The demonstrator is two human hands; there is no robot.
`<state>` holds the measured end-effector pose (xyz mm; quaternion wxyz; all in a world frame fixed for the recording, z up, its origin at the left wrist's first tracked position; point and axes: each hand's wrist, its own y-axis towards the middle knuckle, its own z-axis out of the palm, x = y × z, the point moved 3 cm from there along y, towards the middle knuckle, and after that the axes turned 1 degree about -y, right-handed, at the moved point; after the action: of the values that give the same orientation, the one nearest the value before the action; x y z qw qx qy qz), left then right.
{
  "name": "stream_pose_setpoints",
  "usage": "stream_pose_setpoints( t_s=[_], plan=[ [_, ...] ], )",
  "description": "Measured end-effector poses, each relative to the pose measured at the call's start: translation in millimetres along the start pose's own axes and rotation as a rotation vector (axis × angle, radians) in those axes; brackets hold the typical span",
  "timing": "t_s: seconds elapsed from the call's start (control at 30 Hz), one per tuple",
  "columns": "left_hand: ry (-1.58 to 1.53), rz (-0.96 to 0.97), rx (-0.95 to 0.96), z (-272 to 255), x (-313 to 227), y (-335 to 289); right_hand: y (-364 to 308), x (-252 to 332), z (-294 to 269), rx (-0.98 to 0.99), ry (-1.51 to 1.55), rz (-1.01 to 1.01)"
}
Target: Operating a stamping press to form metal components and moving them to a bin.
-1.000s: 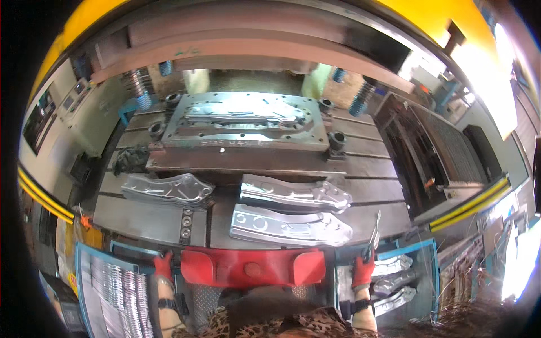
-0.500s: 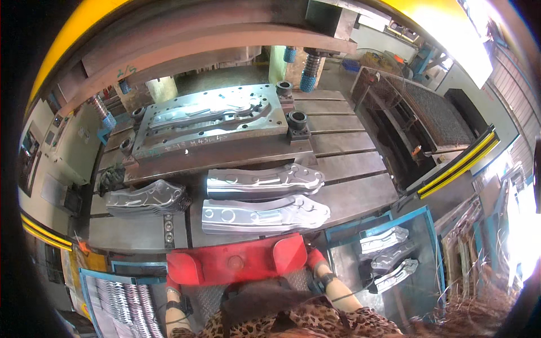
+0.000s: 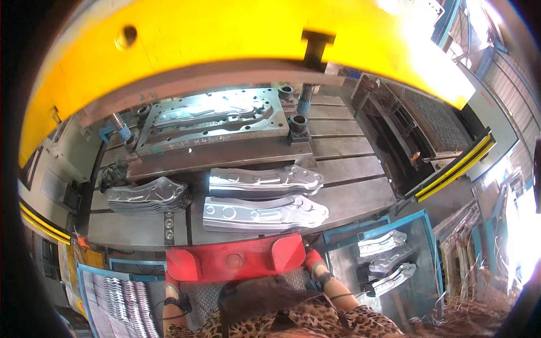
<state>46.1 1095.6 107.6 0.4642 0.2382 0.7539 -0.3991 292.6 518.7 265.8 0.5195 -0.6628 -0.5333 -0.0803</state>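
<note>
Mostly hidden — both hands sit behind the red guard plate (image 3: 236, 260); their grip cannot be told, stamped panels (image 3: 265, 213) just beyond.

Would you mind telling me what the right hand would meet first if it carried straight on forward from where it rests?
Probably the red guard panel: the right hand already rests at its right end. Beyond lies the nearer pressed grey metal part, though depth is unclear.

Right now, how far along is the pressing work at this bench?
Done: formed metal parts lie in the blue bin on the right. In hand: nothing; both hands sit hidden behind the red panel, two parts wait on the bed. Left: the blank stack; the die looks empty.
</note>
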Motion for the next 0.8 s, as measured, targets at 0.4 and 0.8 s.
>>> stream_pose_setpoints(
  t_s=[0.4,0.8],
  plan=[
    [-0.409,0.213,0.161,-2,2,-6,48,-52,16,-0.078,-0.209,-0.145],
    [0.492,0.104,-0.454,-65,-172,-34,33,-122,-56,-0.499,0.698,0.23]
  ],
)
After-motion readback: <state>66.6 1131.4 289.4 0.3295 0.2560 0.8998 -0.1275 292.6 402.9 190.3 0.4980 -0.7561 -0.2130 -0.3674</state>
